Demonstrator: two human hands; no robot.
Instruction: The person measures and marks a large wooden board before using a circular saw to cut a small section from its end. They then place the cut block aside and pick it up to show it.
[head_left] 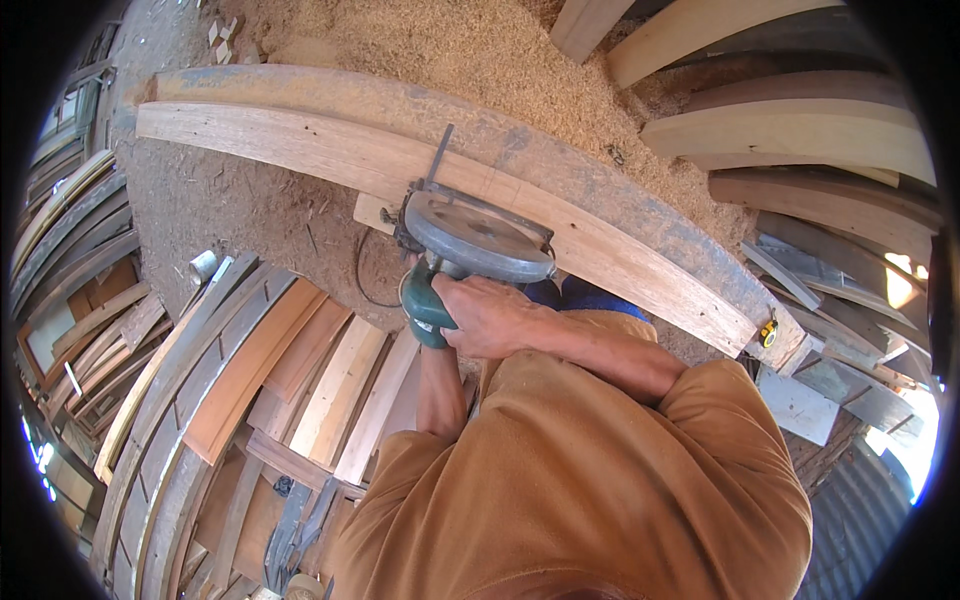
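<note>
An ochre shirt [590, 490] fills the foreground. Beyond it, the right hand [495, 318] wraps closed around the green handle of a circular saw [470, 245]. The left hand is hidden beneath; its grip cannot be told. The saw sits on a long plank [300, 140] above a sawdust-covered floor [470, 50].

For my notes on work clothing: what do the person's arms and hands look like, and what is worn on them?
Both hands are bare, without gloves. The right hand shows clearly; the left hand is mostly hidden. The forearms are bare too. The person wears a mustard-brown top, its sleeves ending about the elbows. No watch or rings can be seen.
</note>
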